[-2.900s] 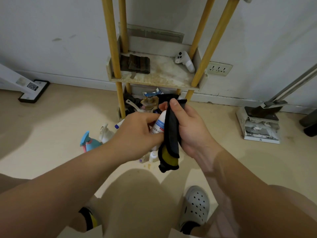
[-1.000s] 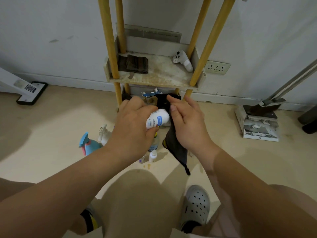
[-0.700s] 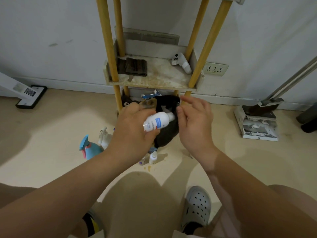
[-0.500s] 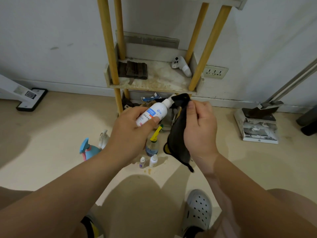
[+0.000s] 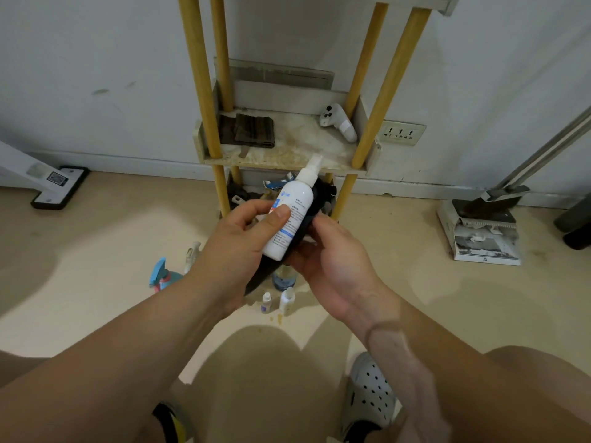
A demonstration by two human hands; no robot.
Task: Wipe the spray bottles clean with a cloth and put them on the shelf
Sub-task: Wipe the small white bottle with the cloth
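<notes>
head view: left hand (image 5: 236, 247) grips white bottle (image 5: 291, 212) (cloth (image 5: 299, 233) behind)

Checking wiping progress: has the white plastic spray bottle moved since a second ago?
Yes. The white plastic spray bottle turned nozzle-up and rose; its tip overlaps the front edge of the pale shelf.

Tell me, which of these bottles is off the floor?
The white spray bottle with the blue label, gripped by the left hand against the black cloth. The blue trigger bottle and the small bottles stand on the floor.
</notes>
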